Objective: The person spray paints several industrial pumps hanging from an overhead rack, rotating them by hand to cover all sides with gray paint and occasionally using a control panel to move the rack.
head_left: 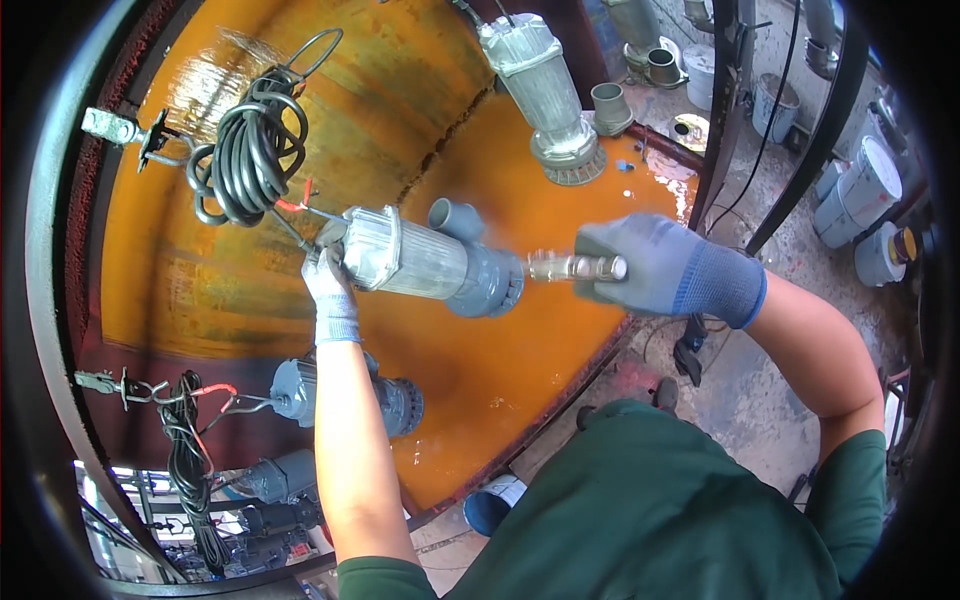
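Observation:
A submersible pump (425,255) is suspended almost sideways in front of me. Its lower end and outlet are blue-grey, while the ribbed upper body is silvery. My left hand (330,278), in a light glove with a blue cuff, closes around the pump's top end near the cable. In a grey glove, my right hand (645,265) grips a metal spray gun (560,267), its front facing the pump's blue-grey base across a small gap. The right fingers are partly hidden. Above my left hand hangs a coil of black cable (250,150), joined to the pump.
An orange-stained booth wall and floor (540,360) surround the work. Another silvery pump (545,100) stands at the back; a blue-grey pump (390,400) hangs by my left forearm. Dark metal posts (720,110) and paint buckets (860,190) are right, with a bucket (490,505) below.

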{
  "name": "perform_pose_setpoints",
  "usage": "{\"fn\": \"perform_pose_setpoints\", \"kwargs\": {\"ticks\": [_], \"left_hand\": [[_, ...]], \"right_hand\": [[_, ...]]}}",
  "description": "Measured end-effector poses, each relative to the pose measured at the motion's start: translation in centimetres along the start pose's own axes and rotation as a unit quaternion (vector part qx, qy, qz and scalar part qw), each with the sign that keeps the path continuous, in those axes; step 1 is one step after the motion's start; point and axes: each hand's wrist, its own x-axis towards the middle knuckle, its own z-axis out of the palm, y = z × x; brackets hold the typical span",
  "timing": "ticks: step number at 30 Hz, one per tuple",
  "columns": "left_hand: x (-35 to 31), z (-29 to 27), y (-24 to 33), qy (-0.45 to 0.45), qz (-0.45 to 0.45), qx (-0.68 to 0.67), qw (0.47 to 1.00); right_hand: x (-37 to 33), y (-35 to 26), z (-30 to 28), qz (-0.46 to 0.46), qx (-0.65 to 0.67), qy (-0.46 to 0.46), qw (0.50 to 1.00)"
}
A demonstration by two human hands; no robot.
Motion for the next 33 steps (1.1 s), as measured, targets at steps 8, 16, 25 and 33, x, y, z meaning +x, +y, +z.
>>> {"fn": "perform_pose_setpoints", "kwargs": {"ticks": [8,16,25,33], "left_hand": [[-0.7,1.8,1.2,0.008,-0.040,-0.085,0.996],[-0.4,1.0,0.5,-0.016,-0.047,-0.100,0.994],[-1.0,-1.1,6.8,0.064,0.108,-0.041,0.991],[-7.4,5.7,27.5,0.183,0.415,0.051,0.890]], "right_hand": [[1.4,1.3,-0.4,0.037,-0.037,-0.038,0.998],[4.1,-0.3,-1.9,-0.074,-0.044,0.085,0.993],[9.5,-0.8,-5.2,-0.040,-0.163,-0.030,0.985],[12.7,-0.4,-6.3,-0.067,-0.124,-0.083,0.986]]}}
